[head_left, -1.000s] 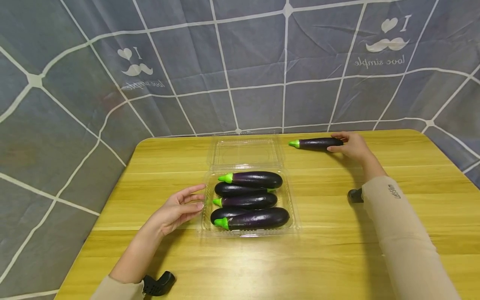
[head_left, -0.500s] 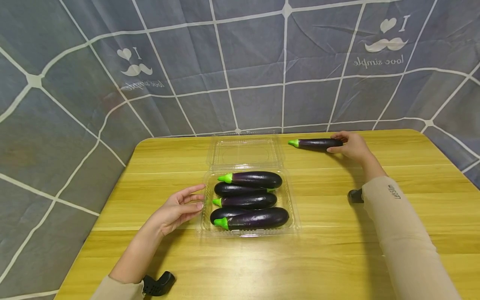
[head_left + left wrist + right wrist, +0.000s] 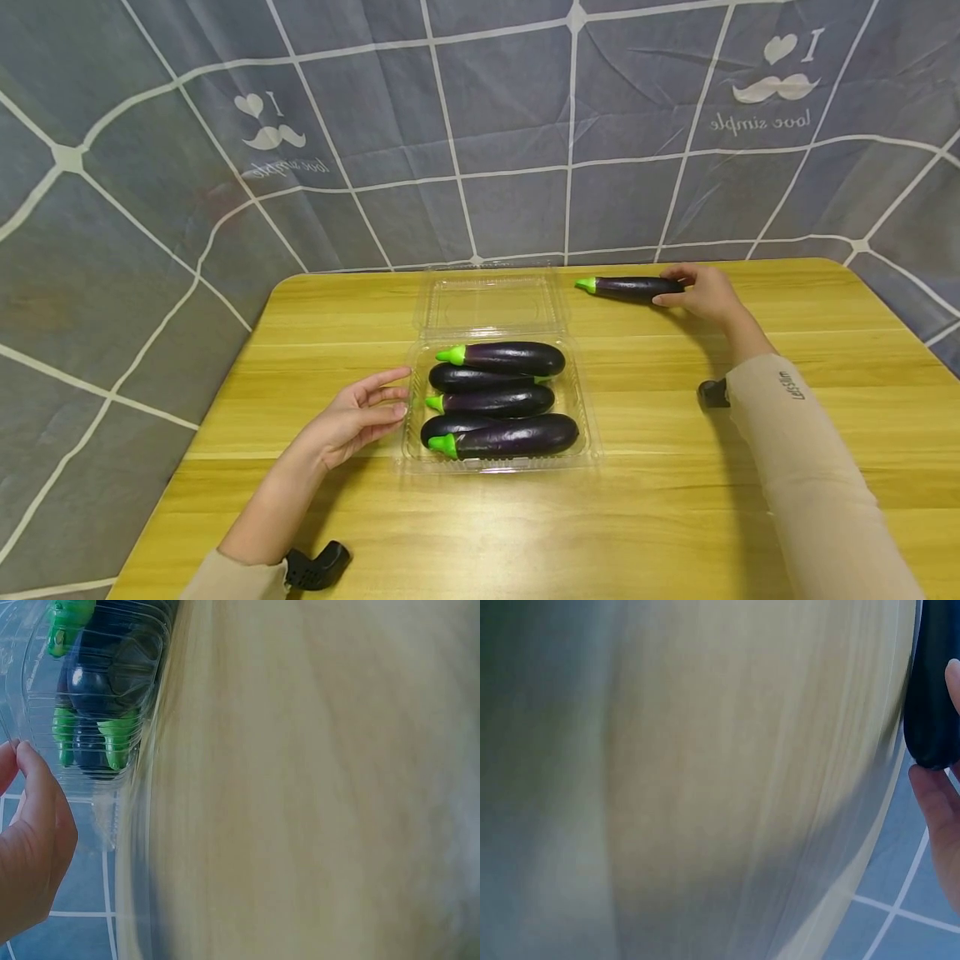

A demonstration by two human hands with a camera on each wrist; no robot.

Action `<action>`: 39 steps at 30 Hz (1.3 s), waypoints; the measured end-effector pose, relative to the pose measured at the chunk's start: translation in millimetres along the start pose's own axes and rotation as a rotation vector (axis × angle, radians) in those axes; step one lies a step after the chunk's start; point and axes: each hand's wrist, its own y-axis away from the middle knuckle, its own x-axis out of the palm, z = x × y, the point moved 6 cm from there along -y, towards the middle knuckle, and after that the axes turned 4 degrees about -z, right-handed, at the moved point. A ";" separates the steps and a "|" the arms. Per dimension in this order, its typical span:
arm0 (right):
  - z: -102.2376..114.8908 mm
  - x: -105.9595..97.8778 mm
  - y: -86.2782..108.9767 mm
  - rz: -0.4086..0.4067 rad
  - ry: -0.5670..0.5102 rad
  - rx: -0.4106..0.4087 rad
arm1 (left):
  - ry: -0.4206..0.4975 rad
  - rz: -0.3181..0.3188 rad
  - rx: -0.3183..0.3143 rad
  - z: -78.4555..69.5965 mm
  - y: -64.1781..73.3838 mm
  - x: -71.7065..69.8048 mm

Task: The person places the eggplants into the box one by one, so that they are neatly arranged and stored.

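Note:
A clear plastic clamshell container [image 3: 588, 400] stands in the middle of the table with its lid [image 3: 495, 304] folded back flat. Inside lie several dark purple eggplants [image 3: 517, 437] with green stem ends, stacked sideways. My left hand [image 3: 360, 421] is at the container's left rim; in the left wrist view its thumb and a finger [image 3: 37, 769] pinch that rim. At the far right, my right hand [image 3: 705, 292] grips the blunt end of another eggplant [image 3: 630, 288], its green stem pointing left. The right wrist view shows only part of this eggplant [image 3: 932, 697].
A wooden table [image 3: 480, 533] with rounded far corners carries everything. Behind it and along the sides hangs a grey curtain [image 3: 510, 125] with white grid lines. Black wrist devices [image 3: 321, 567] sit on both forearms.
The right hand and its eggplant have shifted very slightly to the left. The left hand and the container stay where they were.

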 end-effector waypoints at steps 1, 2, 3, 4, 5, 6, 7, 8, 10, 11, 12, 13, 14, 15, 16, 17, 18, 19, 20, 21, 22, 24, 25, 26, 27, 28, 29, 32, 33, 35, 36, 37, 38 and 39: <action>-0.1 0.4 0.6 0.004 0.002 0.001 | 0.001 0.001 -0.001 0.4 0.1 0.1; 0.0 0.9 1.3 0.008 0.003 0.003 | 0.001 0.002 -0.003 0.7 0.2 0.3; 0.0 1.4 1.8 0.010 0.001 0.003 | 0.002 0.003 -0.004 0.9 0.3 0.4; 0.2 1.8 2.2 0.010 0.002 0.001 | 0.006 0.004 -0.006 1.1 0.3 0.5; 0.6 2.0 2.5 0.007 0.002 -0.002 | 0.011 0.005 -0.007 1.1 0.2 0.6; 1.2 2.2 3.0 0.003 0.002 -0.005 | 0.015 0.004 -0.007 0.9 0.1 0.6; 1.9 2.1 3.5 -0.003 0.001 -0.008 | 0.018 0.004 -0.006 0.7 -0.2 0.7; 2.8 2.0 4.2 -0.011 -0.002 -0.011 | 0.019 0.003 -0.006 0.4 -0.4 0.7; 3.9 1.3 5.3 -0.025 -0.007 -0.014 | 0.019 0.004 -0.004 -0.5 -1.3 0.6; 4.3 0.7 6.1 -0.029 -0.008 -0.009 | 0.016 0.004 -0.003 -1.0 -1.7 0.5; 4.8 0.5 7.1 -0.029 -0.009 -0.005 | 0.012 0.004 -0.004 -1.1 -1.8 0.3; 5.0 0.4 8.2 -0.028 -0.010 0.001 | 0.006 0.005 -0.005 -0.8 -1.6 0.1; 4.9 0.5 9.2 -0.023 -0.012 0.007 | -0.001 0.005 -0.006 -0.5 -1.3 -0.3; 4.4 0.7 10.1 -0.018 -0.017 0.016 | -0.004 0.004 -0.007 -0.1 -0.9 -0.5; 4.0 0.9 10.7 -0.013 -0.019 0.023 | -0.006 0.004 -0.008 0.1 -0.5 -0.7; 3.7 0.9 11.2 -0.009 -0.018 0.029 | -0.008 0.004 -0.008 0.1 -0.3 -0.9; 3.6 0.7 11.4 -0.007 -0.020 0.031 | -0.009 0.004 -0.008 0.0 -0.1 -0.9; 3.5 0.4 11.7 -0.007 -0.022 0.035 | -0.010 0.004 -0.006 -0.3 -0.2 -0.9; 3.6 0.1 11.8 -0.009 -0.024 0.036 | -0.009 0.004 -0.006 -0.6 -0.3 -0.8; 3.9 -0.4 11.9 -0.013 -0.023 0.033 | -0.006 0.005 -0.006 -1.0 -0.4 -0.6; 4.1 -0.7 12.2 -0.017 -0.018 0.033 | -0.006 0.006 -0.005 -1.2 -0.6 -0.5; 4.5 -0.8 13.4 -0.021 -0.013 0.027 | -0.005 0.006 -0.008 -1.0 -0.8 -0.4; 4.5 -0.6 13.9 -0.022 -0.009 0.023 | -0.004 0.006 -0.009 -0.8 -0.6 -0.3; 4.6 -0.4 14.5 -0.023 -0.006 0.019 | -0.003 0.005 -0.010 -0.7 -0.5 -0.2; 5.1 -0.2 15.2 -0.024 -0.003 0.015 | -0.002 0.005 -0.010 -0.7 -0.5 -0.1; 5.8 0.1 16.1 -0.022 0.000 0.012 | -0.002 0.005 -0.011 -0.7 -0.5 0.0; 6.3 0.1 16.7 -0.022 0.002 0.009 | -0.001 0.004 -0.011 -0.7 -0.6 0.0; 9.3 -0.7 18.8 -0.029 0.001 0.009 | 0.001 0.004 -0.009 -1.0 -0.7 0.2; 11.0 -1.1 19.8 -0.032 -0.001 0.007 | 0.001 0.004 -0.010 -0.9 -0.7 0.1; 14.1 -2.2 21.3 -0.038 -0.009 0.004 | 0.001 0.003 -0.010 -0.8 -0.7 -0.1; 16.1 -2.5 22.3 -0.040 -0.014 0.000 | 0.002 0.003 -0.009 -0.7 -0.7 -0.3; 18.3 -2.9 23.2 -0.042 -0.018 -0.007 | 0.003 0.002 -0.009 -0.6 -0.6 -0.5; 20.6 -3.2 24.3 -0.042 -0.020 -0.013 | 0.002 0.002 -0.008 -0.5 -0.6 -0.7; 22.5 -3.7 25.4 -0.044 -0.020 -0.020 | 0.002 0.002 -0.007 -0.3 -0.6 -0.9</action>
